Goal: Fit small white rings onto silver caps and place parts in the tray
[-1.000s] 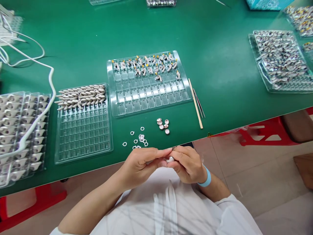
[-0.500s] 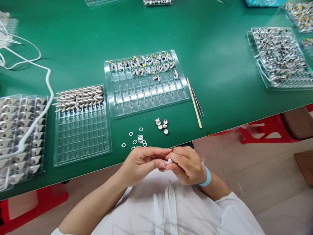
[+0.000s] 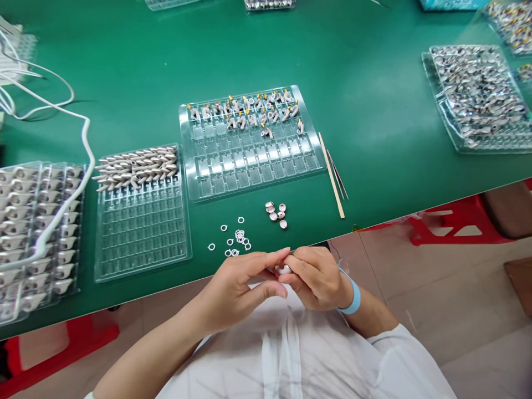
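Note:
My left hand (image 3: 239, 282) and my right hand (image 3: 316, 277) meet at the near edge of the green table (image 3: 166, 61), fingers pinched together on a small white part (image 3: 285, 269). A blue band circles my right wrist. Just beyond my fingers lie several small white rings (image 3: 238, 236) and a cluster of small round caps (image 3: 276, 212). Further back sits a clear tray (image 3: 251, 160) whose far rows hold several white pieces with yellow tips.
A clear tray (image 3: 141, 227) with stacked white shells stands at the left, another filled tray (image 3: 37, 233) and a white cable (image 3: 85, 144) further left. A wooden stick (image 3: 331, 174) and tweezers lie right of the middle tray. A tray of metallic parts (image 3: 477, 94) sits far right.
My hands stay together at the table edge. My left hand's fingers have spread slightly and the pinch has shifted a little toward the table.

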The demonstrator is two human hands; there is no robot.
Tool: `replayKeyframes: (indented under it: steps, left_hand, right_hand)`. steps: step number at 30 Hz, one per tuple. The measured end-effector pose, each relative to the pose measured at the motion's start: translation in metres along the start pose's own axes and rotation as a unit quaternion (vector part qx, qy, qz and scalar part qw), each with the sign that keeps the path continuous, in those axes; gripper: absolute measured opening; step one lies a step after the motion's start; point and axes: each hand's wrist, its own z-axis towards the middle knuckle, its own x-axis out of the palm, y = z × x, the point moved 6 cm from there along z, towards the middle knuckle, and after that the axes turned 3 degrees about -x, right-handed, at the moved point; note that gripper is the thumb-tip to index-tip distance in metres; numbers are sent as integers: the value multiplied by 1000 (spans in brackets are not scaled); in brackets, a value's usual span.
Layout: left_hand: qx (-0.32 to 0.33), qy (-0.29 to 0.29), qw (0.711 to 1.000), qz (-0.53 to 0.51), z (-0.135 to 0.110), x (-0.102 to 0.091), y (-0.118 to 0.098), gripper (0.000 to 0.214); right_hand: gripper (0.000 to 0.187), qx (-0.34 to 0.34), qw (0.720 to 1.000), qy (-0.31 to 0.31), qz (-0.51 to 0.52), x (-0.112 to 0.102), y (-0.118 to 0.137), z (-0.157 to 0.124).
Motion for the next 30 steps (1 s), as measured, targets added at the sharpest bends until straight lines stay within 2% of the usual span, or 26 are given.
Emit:
replayKeyframes:
  steps: [3,7,15,20,30]
  left_hand:
    - [64,-38,996,58,1,3,-6,50]
    - [127,-61,987,83,2,6,-12,50]
    - [173,-82,975,112,2,8,-13,51]
    - [171,-103,971,132,2,8,-11,50]
    - [159,-110,973,129,4,6,-6,53]
  right_hand:
    - [17,-10,1000,1,-6,0,1,0]
    - [15,-14,1000,-9,-2,-1,3,1]
    - [11,11,999,-34,18,0,-2,3]
    - [12,25,999,-36,25,4,-3,4]
    - [12,43,998,-45,22,10,-7,2]
